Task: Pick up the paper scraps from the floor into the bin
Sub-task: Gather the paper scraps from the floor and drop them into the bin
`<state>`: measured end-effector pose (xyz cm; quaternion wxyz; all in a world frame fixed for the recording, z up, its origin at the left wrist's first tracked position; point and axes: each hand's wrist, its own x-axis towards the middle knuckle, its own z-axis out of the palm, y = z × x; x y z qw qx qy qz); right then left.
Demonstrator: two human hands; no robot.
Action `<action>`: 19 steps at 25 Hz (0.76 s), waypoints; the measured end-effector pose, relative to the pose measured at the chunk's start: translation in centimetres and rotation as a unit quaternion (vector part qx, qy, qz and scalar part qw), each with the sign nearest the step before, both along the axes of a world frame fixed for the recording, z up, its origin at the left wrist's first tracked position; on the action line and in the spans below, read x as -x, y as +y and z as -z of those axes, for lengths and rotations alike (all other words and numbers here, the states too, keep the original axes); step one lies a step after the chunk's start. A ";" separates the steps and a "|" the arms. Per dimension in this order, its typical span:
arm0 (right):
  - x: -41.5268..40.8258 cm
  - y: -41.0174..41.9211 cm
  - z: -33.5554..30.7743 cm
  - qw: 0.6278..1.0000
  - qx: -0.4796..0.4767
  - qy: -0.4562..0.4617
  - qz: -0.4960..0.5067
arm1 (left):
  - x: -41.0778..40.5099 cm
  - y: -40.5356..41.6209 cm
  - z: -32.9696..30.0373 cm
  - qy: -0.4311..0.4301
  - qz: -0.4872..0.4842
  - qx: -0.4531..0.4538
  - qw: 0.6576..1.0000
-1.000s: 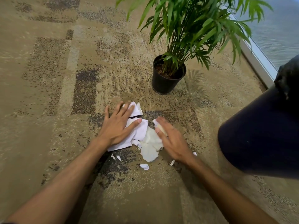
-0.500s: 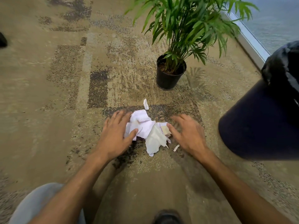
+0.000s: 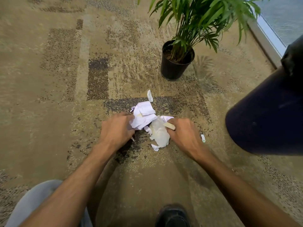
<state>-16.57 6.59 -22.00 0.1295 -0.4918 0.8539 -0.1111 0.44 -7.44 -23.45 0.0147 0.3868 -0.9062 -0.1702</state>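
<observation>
Centrally, heap of crumpled white paper scraps [image 3: 146, 117] on mottled tan carpet [image 3: 49, 95], left hand [image 3: 115, 131] and right hand [image 3: 184, 135] curled around its sides, gripping. Stray white scraps: one above heap [image 3: 150, 95], one right of right hand [image 3: 203, 138]. Dark navy cylindrical bin [image 3: 265, 115] at right edge; black-potted green palm [image 3: 176, 63] at upper centre.

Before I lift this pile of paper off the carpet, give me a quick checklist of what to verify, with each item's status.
1. Left hand grips the crumpled white paper pile: ok.
2. Right hand grips the pile's right side: ok.
3. All scraps gathered: not ok. A small white scrap lies beyond the pile, and a small white strip lies right of the right hand.
4. Dark blue bin close by on the right: ok.
5. Bin opening free: cannot tell, the opening is not in view.
6. Black potted palm stands apart from the pile: ok.
</observation>
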 end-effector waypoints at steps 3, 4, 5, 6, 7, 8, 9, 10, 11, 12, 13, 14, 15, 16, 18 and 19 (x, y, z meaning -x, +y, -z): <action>2.2 0.0 -0.9 0.998 -0.052 -0.039 0.003 | -0.1 -0.3 0.0 -0.020 0.002 0.018 1.000; 3.0 0.0 -1.6 0.997 -0.064 -0.048 0.002 | -0.1 -0.2 0.2 -0.037 0.007 0.029 0.999; 3.5 -0.2 -2.3 0.996 -0.075 -0.049 0.000 | -0.1 -0.2 0.5 -0.058 0.015 0.038 0.997; 3.9 -0.3 -3.2 0.995 -0.087 -0.045 -0.002 | -0.1 -0.1 0.7 -0.077 0.022 0.043 0.996; 4.1 -0.5 -4.0 0.995 -0.095 -0.038 -0.005 | -0.1 -0.1 0.8 -0.085 0.025 0.043 0.995; 4.2 -0.6 -4.8 0.994 -0.099 -0.034 -0.005 | -0.1 -0.1 0.9 -0.083 0.024 0.043 0.995; 4.3 -0.8 -5.3 0.995 -0.096 -0.025 -0.010 | 0.0 0.0 1.0 -0.072 0.024 0.044 0.996; 4.2 -1.0 -5.7 0.996 -0.089 -0.002 -0.015 | 0.1 0.0 1.2 -0.062 0.025 0.046 0.997; 4.2 -1.2 -5.6 0.995 -0.084 0.037 -0.025 | 0.2 0.0 1.2 -0.055 0.027 0.049 0.997; 4.1 -1.4 -5.6 0.992 -0.077 0.088 -0.038 | 0.3 0.0 1.2 -0.048 0.026 0.051 0.997; 4.0 -1.8 -5.2 0.987 -0.068 0.139 -0.051 | 0.4 0.1 1.2 -0.039 0.023 0.051 0.998; 3.9 -2.2 -4.6 0.980 -0.055 0.178 -0.064 | 0.4 0.0 1.2 -0.027 0.019 0.050 0.998; 3.7 -2.6 -3.8 0.976 -0.045 0.199 -0.077 | 0.3 0.0 1.1 -0.017 0.015 0.052 0.998; 3.5 -2.9 -2.8 0.973 -0.046 0.206 -0.091 | 0.2 -0.1 1.1 -0.008 0.011 0.058 0.998; 3.1 -3.5 -0.8 0.968 -0.073 0.200 -0.130 | -0.1 -0.5 1.0 0.012 -0.005 0.069 0.998; 2.9 -3.4 0.1 0.966 -0.086 0.195 -0.148 | -0.3 -0.7 0.8 0.024 -0.016 0.067 0.997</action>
